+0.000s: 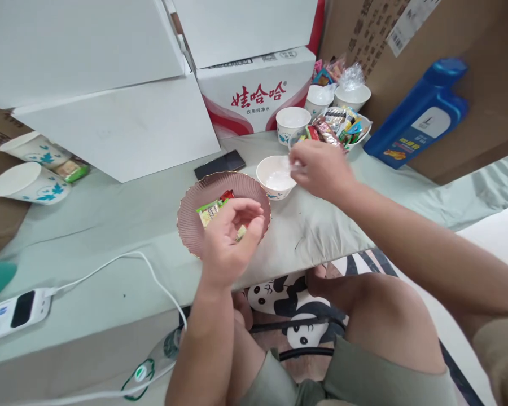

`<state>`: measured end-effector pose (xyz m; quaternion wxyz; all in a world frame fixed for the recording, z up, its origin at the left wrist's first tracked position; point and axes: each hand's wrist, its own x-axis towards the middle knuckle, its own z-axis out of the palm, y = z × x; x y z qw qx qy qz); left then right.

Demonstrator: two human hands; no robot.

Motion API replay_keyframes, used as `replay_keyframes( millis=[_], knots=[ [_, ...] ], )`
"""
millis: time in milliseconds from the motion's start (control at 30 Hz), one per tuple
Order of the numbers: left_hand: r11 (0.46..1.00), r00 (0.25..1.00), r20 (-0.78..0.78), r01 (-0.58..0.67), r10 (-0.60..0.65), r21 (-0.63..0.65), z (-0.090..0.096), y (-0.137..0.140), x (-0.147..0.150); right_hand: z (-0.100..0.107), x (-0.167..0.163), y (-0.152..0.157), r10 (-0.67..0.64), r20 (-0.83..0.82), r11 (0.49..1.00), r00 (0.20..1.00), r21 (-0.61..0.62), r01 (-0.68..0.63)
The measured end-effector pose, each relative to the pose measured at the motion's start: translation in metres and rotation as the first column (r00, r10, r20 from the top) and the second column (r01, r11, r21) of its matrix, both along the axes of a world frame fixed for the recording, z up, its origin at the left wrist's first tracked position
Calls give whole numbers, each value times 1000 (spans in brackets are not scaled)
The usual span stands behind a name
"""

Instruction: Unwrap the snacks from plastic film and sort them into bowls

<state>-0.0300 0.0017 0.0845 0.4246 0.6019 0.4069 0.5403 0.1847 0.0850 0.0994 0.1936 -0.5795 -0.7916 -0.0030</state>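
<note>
My left hand (232, 239) hangs over a pinkish ribbed plate (190, 203) with a gold scalloped rim. Its fingers curve loosely, thumb apart from them, and nothing shows between them. On the plate lie a green-and-white snack packet (209, 211) and a red wrapped piece (227, 195), partly hidden by that hand. My right hand (322, 169) is closed in a pinch at the right rim of a white paper bowl (275, 180). A bit of clear plastic (295, 167) shows at its fingertips, blurred. Behind that hand, a bowl of several colourful wrapped snacks (338, 124) is partly covered.
A black phone (220, 164) lies behind the plate. More paper bowls (293, 125) stand near a white-and-red carton (258, 93). A blue bottle (419, 113) leans at right. On the left are two tipped paper bowls (29, 183), a power strip (17, 316) and a white cable (139, 254).
</note>
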Motion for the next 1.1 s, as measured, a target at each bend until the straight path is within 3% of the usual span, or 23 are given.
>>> replay_keyframes(
  millis=[100, 233, 367, 467, 533, 667, 733, 867, 1100],
  knots=[
    [996, 996, 31, -80, 79, 44, 1, 3, -16, -7, -28, 44, 106, 333, 961, 937, -276, -10],
    [969, 967, 110, -236, 228, 67, -2, 8, -38, -24, -51, 78, 270, 393, 779, 879, -626, 41],
    [936, 913, 229, -350, 337, 20, 0, 13, -58, -28, -56, 90, 255, 346, 671, 903, -735, 93],
    [906, 865, 285, -422, 413, -32, 3, 16, -70, -12, -55, 85, 212, 278, 600, 937, -794, 100],
    [886, 840, 292, -459, 457, -69, 2, 17, -77, 10, -57, 75, 182, 231, 638, 956, -767, 64],
    [810, 751, 308, -565, 584, -159, -4, 16, -87, 54, -83, 48, 225, 126, 845, 966, -519, -129],
    [763, 687, 336, -607, 644, -222, -8, 17, -94, 62, -110, 38, 281, 44, 877, 959, -417, -237],
    [685, 565, 393, -643, 726, -342, -16, 19, -117, 51, -188, 37, 411, -78, 864, 908, -283, -416],
    [581, 337, 488, -614, 805, -534, -29, 15, -165, 10, -343, 57, 641, -76, 707, 764, -327, -627]
  ],
)
